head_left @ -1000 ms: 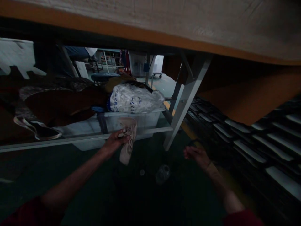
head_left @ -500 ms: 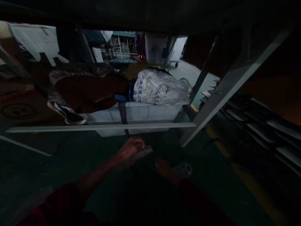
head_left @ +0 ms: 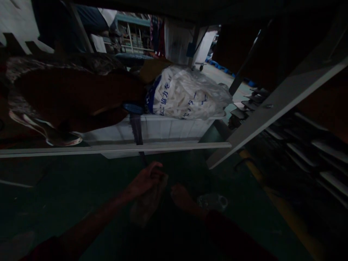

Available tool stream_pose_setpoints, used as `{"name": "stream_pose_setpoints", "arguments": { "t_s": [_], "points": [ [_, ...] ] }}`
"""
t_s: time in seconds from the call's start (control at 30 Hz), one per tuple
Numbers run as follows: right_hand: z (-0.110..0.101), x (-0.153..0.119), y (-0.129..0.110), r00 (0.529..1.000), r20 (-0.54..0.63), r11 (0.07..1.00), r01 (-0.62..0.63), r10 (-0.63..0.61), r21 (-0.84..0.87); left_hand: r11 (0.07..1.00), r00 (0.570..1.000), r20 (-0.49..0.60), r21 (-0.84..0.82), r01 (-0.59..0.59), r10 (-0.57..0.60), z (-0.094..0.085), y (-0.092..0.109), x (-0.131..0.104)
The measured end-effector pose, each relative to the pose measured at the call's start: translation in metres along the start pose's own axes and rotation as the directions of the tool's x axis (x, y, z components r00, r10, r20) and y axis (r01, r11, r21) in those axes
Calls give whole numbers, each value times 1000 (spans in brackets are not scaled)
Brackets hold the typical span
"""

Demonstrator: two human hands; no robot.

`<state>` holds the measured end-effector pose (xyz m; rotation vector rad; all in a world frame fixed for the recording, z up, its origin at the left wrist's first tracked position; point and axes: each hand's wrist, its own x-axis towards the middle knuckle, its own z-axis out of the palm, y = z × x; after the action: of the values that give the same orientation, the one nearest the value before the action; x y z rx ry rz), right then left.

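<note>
A white plastic bag [head_left: 190, 96] bears blue lettering; the crate [head_left: 163, 130] beneath is white, the floor [head_left: 67, 188] dark green.

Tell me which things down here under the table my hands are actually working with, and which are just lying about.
In hand:
- left hand gripping a pale cloth
- right hand close beside the cloth; contact unclear in the dark

Lying about:
- white bin behind the rail
- printed plastic bag on the bin
- clear plastic bottle on the floor
- shoe at left

bag [head_left: 187, 96] on bin [head_left: 163, 130] | bin behind rail [head_left: 114, 148] | bottle [head_left: 213, 201] right of hands, on floor [head_left: 67, 188]
</note>
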<state>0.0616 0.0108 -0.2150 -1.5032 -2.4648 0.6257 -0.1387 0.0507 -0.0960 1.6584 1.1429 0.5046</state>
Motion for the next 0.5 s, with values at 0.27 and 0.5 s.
{"name": "stream_pose_setpoints", "arguments": {
  "t_s": [0.27, 0.5],
  "points": [
    [-166, -93, 32, 970, -232, 994, -49, 72, 102, 966, 993, 113, 260, -9, -22, 62, 10, 18],
    [-136, -145, 85, 989, -137, 998, -54, 56, 19, 901, 932, 360, 389, -190, 41, 148, 12, 30]
  ]
}}
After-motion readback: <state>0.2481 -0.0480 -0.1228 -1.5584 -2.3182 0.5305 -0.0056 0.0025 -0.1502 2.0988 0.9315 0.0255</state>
